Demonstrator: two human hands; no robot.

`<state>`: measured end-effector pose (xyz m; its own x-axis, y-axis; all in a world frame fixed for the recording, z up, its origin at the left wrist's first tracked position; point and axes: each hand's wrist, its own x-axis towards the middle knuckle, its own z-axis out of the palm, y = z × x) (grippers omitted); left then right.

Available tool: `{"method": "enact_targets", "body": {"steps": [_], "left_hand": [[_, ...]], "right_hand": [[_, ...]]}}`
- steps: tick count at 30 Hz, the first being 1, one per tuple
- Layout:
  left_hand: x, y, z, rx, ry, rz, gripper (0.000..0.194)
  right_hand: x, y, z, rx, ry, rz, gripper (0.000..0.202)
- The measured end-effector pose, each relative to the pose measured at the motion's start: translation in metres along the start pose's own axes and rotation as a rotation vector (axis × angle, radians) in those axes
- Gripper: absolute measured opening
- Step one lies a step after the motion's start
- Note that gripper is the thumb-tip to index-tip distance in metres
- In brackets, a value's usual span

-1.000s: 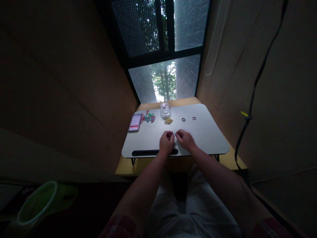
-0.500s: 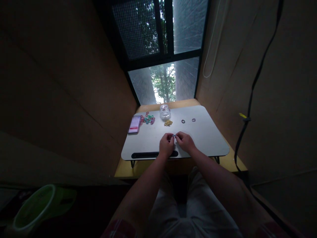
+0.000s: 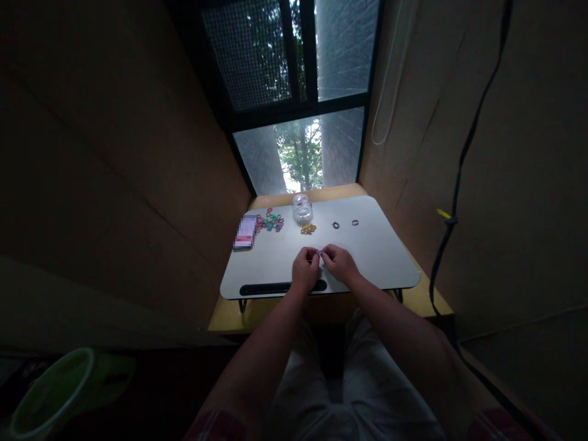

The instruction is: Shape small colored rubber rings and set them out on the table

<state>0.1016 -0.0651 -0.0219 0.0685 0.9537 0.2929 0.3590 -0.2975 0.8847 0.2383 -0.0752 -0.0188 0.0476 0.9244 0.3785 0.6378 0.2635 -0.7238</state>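
Note:
Between my fingertips, low over the front of the white lap table, is a small blue-green band. My left hand pinches it from one side, and a thin pale strand shows by those fingers. From the other side my right hand pinches it too. Beyond the hands lies a small heap of gold-yellow rings. Farther right, a dark ring and a purplish ring lie apart. Red, green and pink bands are heaped at the back left.
A clear plastic jar stands at the table's back. At the left edge lies a phone, its screen blurred. A black slot runs along the front edge. A dark cable hangs at right; a green basket is lower left.
The whole view has shifted slightly left. Both hands keep their pinch on the small band, which now shows greener between the fingertips. The other things on the table have not moved.

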Motion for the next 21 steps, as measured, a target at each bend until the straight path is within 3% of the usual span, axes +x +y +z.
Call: {"method": "enact_targets", "body": {"steps": [12, 21], "left_hand": [[-0.0006, 0.0010, 0.0012, -0.031, -0.033, 0.020, 0.028], [-0.0002, 0.0000, 0.0013, 0.006, -0.024, 0.039, 0.022]], "right_hand": [[-0.0003, 0.0055, 0.0032, 0.006, -0.001, 0.005, 0.015], [-0.0003, 0.0047, 0.0031, -0.007, -0.005, 0.009, 0.014]]}}
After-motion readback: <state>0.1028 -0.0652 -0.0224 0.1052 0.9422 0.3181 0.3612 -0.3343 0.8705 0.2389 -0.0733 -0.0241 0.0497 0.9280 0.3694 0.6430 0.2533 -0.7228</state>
